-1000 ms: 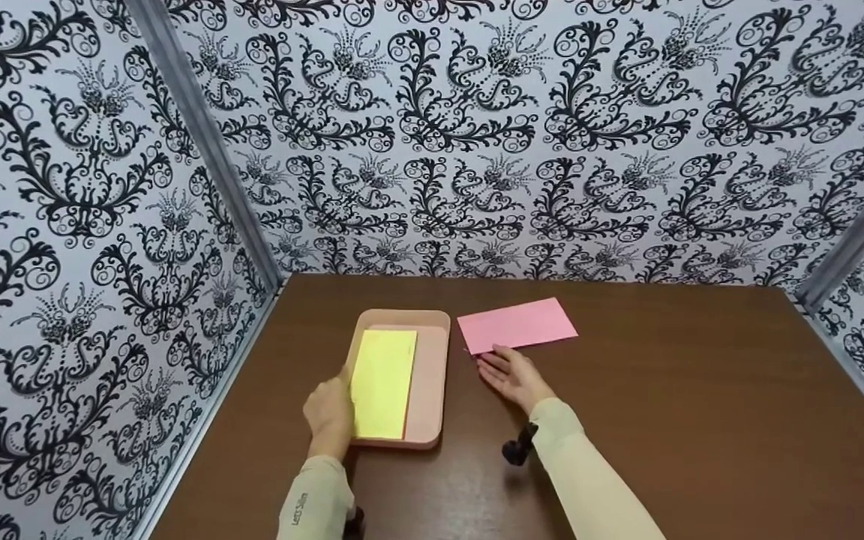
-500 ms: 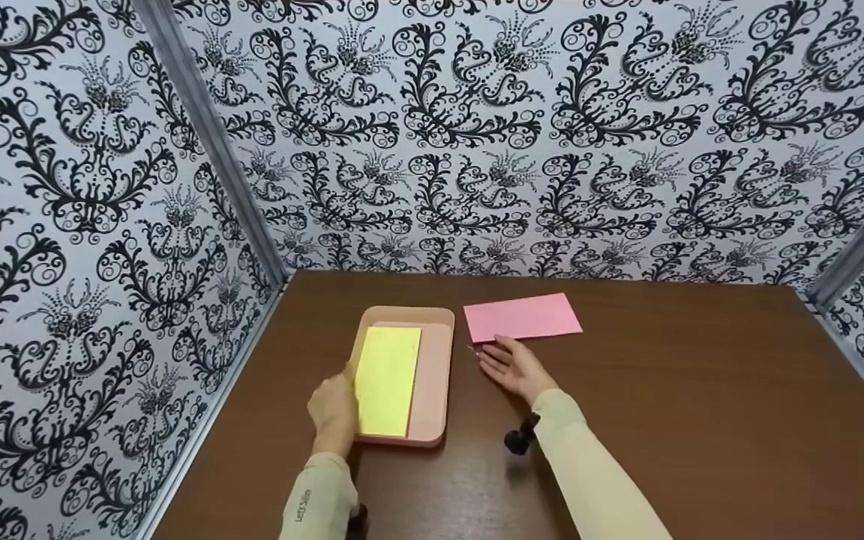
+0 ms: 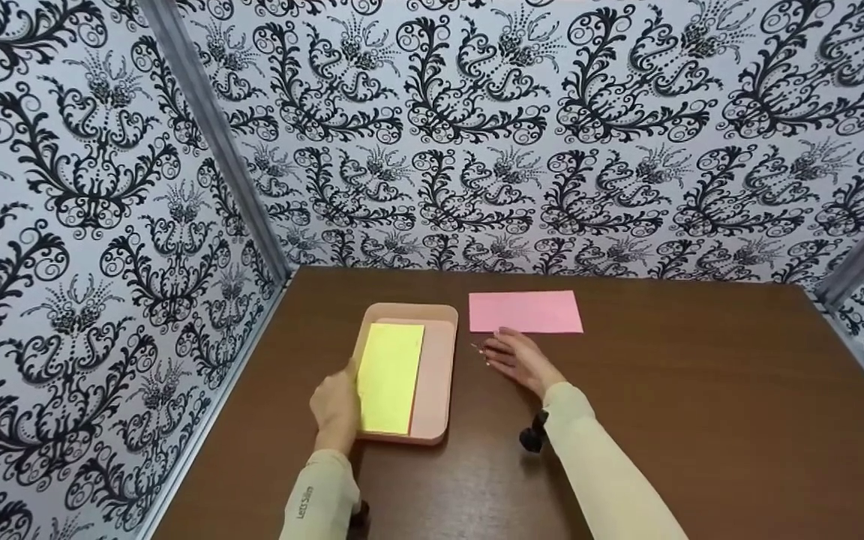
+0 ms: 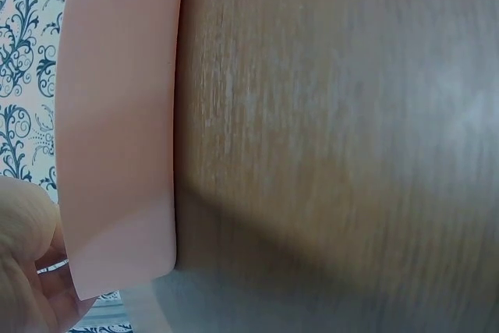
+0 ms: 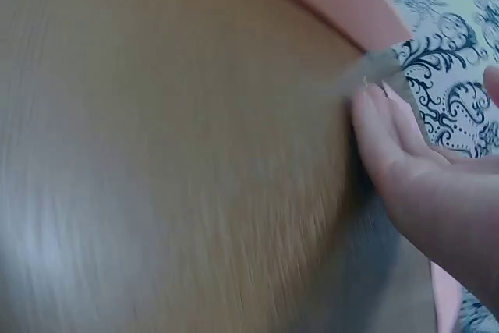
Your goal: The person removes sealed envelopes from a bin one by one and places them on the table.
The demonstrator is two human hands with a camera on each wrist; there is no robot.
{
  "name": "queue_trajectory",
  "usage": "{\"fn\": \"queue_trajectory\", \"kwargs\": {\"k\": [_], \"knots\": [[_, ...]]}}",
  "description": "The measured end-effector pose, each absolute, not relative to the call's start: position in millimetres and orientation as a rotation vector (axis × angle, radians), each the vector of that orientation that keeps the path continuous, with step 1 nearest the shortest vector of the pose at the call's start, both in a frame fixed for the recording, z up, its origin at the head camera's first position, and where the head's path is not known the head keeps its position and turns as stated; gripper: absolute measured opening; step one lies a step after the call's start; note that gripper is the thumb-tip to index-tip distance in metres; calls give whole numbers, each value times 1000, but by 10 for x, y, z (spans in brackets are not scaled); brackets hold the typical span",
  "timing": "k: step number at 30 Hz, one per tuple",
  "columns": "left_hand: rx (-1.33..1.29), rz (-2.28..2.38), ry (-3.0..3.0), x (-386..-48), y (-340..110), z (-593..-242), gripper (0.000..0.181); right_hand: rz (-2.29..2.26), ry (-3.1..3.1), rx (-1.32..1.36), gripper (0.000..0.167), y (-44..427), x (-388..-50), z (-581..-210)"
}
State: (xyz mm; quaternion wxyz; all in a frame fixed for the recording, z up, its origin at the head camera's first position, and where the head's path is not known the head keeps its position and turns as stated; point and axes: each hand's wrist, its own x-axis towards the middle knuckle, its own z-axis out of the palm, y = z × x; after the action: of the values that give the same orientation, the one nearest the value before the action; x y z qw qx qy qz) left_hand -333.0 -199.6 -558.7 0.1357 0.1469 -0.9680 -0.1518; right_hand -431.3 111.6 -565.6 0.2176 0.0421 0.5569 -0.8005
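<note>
In the head view my left hand (image 3: 336, 405) grips the left rim of a shallow pink tray (image 3: 438, 375); in the left wrist view the tray's wall (image 4: 117, 130) stands beside the hand. A yellow paper rectangle, perhaps an envelope (image 3: 391, 379), lies in the tray, with a red edge showing beneath it. My right hand (image 3: 522, 361) is just below a pink paper rectangle (image 3: 526, 311), its fingers loosely extended near the paper's lower edge. A tiny light bit shows at those fingertips, too small to tell. Whether the hand touches the paper is unclear.
Everything lies on a brown wooden table (image 3: 664, 420). Black-and-white patterned walls (image 3: 507, 150) close off the back and the left side. Each wrist carries a small dark camera, such as the one on the right (image 3: 532, 436).
The pink paper has turned from a slant to lie nearly straight, its right end lower. My right hand has shifted slightly to the right. The left hand stays at the tray.
</note>
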Motion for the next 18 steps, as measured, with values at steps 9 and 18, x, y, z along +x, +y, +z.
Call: {"fn": "queue_trajectory", "kwargs": {"k": [9, 18], "knots": [[413, -388, -2840, -3350, -2005, -5576, 27, -1950, 2513, -204, 31, 1282, -4403, -5609], [427, -414, -2856, -3355, -2007, -5584, 27, -848, 2955, -215, 70, 1575, -4350, -5680]]}}
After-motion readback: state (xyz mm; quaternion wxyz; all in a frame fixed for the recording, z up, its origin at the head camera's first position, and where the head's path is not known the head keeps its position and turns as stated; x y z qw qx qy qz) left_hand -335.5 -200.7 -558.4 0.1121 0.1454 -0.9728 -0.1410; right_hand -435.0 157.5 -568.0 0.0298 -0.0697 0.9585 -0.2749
